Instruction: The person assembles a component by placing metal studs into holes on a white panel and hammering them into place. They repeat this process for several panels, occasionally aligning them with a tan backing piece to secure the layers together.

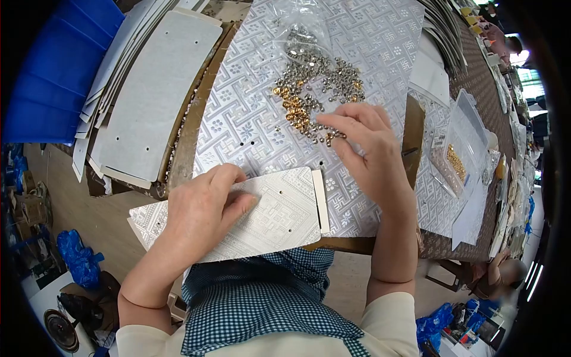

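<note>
A light panel (pixel 297 208) with a silver woven pattern and small dark holes lies at the table's front edge, partly overhanging it. My left hand (pixel 202 208) rests on its left part with the fingers curled and the thumb lying along the surface; some fingertips are hidden. Over the near side of a heap of small silver metal studs (pixel 342 83) reaches my right hand (pixel 369 140), thumb and forefinger apart. Gold studs (pixel 294 110) lie along the heap's left side. A pale strip (pixel 321 202) shows at the panel's right end.
A clear plastic bag (pixel 300 33) spills studs at the back. Stacked grey panels (pixel 160 95) stand left, beside a blue bin (pixel 59 65). On the right is a clear plastic box (pixel 455 143) with gold pieces. Another person (pixel 502 276) is at far right.
</note>
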{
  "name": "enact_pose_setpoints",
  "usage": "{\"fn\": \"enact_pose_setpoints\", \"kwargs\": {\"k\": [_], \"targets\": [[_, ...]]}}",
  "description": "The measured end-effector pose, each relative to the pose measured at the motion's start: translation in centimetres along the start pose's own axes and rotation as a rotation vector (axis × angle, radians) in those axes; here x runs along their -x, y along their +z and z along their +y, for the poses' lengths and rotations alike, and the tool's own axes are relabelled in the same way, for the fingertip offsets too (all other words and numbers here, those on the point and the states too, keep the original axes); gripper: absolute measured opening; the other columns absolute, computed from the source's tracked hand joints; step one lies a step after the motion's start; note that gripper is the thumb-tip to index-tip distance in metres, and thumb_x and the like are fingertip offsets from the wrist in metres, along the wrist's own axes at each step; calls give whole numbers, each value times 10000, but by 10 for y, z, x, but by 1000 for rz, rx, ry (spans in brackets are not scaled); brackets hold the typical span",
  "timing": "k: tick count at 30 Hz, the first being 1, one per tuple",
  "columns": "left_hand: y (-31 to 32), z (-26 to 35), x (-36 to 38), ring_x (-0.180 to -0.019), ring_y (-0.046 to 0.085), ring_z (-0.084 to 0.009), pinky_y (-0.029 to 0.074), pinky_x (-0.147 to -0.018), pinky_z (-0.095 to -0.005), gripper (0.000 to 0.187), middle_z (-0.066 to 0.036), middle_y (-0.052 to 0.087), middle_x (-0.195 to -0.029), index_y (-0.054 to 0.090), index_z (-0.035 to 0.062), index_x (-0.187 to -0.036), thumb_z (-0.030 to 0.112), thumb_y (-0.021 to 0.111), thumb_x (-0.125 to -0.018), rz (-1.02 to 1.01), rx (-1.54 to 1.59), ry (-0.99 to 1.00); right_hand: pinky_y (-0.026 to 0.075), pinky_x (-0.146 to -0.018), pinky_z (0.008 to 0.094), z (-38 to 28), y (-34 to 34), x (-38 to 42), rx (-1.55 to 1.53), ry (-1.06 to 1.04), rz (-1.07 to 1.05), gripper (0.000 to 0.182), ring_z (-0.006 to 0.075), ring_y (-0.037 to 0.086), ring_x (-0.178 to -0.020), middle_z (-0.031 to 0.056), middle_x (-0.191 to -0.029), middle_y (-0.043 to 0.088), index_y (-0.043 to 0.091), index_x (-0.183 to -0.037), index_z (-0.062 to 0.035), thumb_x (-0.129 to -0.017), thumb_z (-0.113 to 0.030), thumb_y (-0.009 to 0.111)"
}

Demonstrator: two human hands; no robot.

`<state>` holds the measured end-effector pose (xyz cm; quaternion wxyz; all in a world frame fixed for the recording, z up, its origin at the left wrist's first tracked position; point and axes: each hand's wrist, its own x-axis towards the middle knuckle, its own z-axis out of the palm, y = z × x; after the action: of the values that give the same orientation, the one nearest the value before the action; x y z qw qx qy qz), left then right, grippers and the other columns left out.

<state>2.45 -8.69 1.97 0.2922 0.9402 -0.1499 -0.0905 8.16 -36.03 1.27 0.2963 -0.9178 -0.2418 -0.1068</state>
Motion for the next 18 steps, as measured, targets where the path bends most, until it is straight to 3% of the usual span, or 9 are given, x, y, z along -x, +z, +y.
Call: {"fn": "enact_pose_setpoints", "kwargs": {"k": [2,3,9,12,18], "targets": [[-2,1,0,-732,737,-249,571,-650,-335,309,-129,719,-912,632,50,-1035,235,791,-845,-14,4,-21,498,-901,383,-5,4,-1,66,-38,-18,334,280,577,-1066,73,-1201,664,725,-1156,-86,-847,13,646],[-2,1,0,-729,736,-251,570,-647,-335,309,-129,718,-903,632,51,-1034,235,792,-844,-11,5,-15,455,-1017,408,-5,4,-1,76,-25,-94,391,294,538,-1211,77,-1351,610,677,-1242,-66,-857,-7,634],[-1,0,0,-719,734,-258,566,-634,-342,304,-127,716,-876,631,58,-1029,229,795,-839,11,-2,15,408,-1081,408,-11,21,-11,158,-84,-113,434,267,507,-1306,82,-1409,581,624,-1303,-42,-869,-23,621],[-1,-1,0,-716,733,-259,566,-633,-345,300,-127,715,-868,630,62,-1034,224,791,-840,15,0,26,417,-1073,411,-12,21,-10,176,-104,-153,388,276,543,-1261,87,-1350,624,653,-1261,-41,-874,-31,628],[-1,-2,0,-720,730,-256,562,-631,-351,293,-122,711,-853,627,72,-1037,239,778,-850,22,5,40,509,-909,390,-8,16,-16,127,3,32,280,295,631,-1034,110,-1131,708,711,-1132,-26,-856,-28,665]]}}
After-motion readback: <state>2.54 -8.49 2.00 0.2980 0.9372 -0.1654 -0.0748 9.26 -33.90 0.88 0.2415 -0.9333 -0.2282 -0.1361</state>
